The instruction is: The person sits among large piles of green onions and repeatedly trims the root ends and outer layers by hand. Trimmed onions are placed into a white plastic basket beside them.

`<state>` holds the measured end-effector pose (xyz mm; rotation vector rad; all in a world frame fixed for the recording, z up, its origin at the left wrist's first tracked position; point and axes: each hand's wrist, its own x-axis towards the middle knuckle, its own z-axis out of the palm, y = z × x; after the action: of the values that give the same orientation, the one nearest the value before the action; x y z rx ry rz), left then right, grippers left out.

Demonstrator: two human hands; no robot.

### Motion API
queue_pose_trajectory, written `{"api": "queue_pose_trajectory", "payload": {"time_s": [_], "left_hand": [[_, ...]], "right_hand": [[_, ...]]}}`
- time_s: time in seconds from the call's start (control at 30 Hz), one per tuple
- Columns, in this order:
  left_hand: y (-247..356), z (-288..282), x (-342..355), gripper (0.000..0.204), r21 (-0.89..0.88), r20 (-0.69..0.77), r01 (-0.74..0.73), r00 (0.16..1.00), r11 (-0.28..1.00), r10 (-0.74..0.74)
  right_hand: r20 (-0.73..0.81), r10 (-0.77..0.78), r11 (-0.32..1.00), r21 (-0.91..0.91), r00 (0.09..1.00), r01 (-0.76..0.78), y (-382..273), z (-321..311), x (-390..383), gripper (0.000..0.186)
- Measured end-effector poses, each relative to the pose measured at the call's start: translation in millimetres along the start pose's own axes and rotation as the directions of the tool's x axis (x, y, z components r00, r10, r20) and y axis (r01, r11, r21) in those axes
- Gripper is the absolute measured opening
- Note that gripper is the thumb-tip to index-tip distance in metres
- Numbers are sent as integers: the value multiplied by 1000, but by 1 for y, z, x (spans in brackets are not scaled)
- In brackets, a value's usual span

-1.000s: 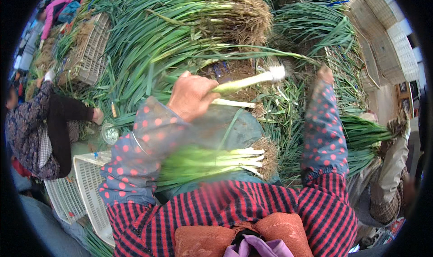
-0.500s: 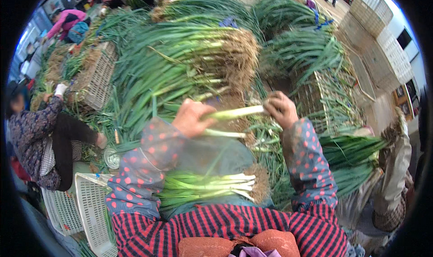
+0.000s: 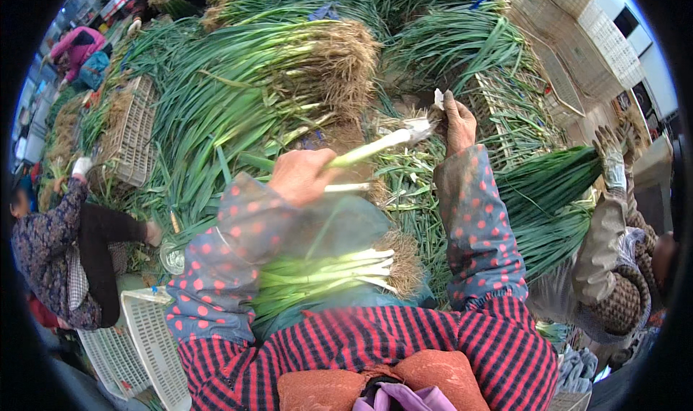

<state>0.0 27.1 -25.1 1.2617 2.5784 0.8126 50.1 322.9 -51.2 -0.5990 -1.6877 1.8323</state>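
My left hand (image 3: pixel 303 176) is closed round a pale-stemmed green onion (image 3: pixel 372 146), whose white root end points up to the right. Just right of that end, my right hand (image 3: pixel 458 122) pinches a small white scrap of skin (image 3: pixel 439 98). A loose stalk (image 3: pixel 346 189) lies below the held onion. On my lap, a bundle of green onions (image 3: pixel 328 270) rests on a dull green covering (image 3: pixel 379 301), brown roots to the right. Part of the middle is hazy.
Onion heaps (image 3: pixel 238 72) surround me, with plastic crates (image 3: pixel 134 129) at left, right (image 3: pixel 498 108) and lower left (image 3: pixel 148 339). Stacked pale crates (image 3: pixel 592 57) stand upper right. Co-workers sit at left (image 3: pixel 54 248) and right (image 3: pixel 610 292); another bends at upper left (image 3: pixel 79 50).
My right hand moved onto the onion's white end, then away up and right, and now pinches a white scrap. The right-hand co-worker's arms have risen beside an onion bunch. The view has shifted.
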Motion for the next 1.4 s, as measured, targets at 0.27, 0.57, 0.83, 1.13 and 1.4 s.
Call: {"api": "queue_pose_trajectory", "payload": {"time_s": [0.27, 0.57, 0.83, 1.13, 1.4], "left_hand": [[7, -1, 5, 19, 60, -80, 47, 996, 997, -42], [6, 5, -3, 19, 174, -174, -49, 981, 983, 80], [11, -2, 7, 24, -149, -114, 71, 990, 986, -88], [-9, -14, 25, 37, -497, 93, 185, 983, 848, -160], [-22, -19, 30, 36, -518, 89, 211, 977, 829, -193]], "right_hand": [[266, -255, 690, -623, 930, 367, -11, 3, -30, 39], [617, -433, 244, -622, 657, 744, -3, 24, -40, 22], [311, -38, 955, -267, 950, 126, 1, 15, -34, 22], [336, 113, 806, 519, 935, -284, -3, -6, -18, 24], [110, -144, 843, -508, 983, 180, 23, -38, -17, 38]]}}
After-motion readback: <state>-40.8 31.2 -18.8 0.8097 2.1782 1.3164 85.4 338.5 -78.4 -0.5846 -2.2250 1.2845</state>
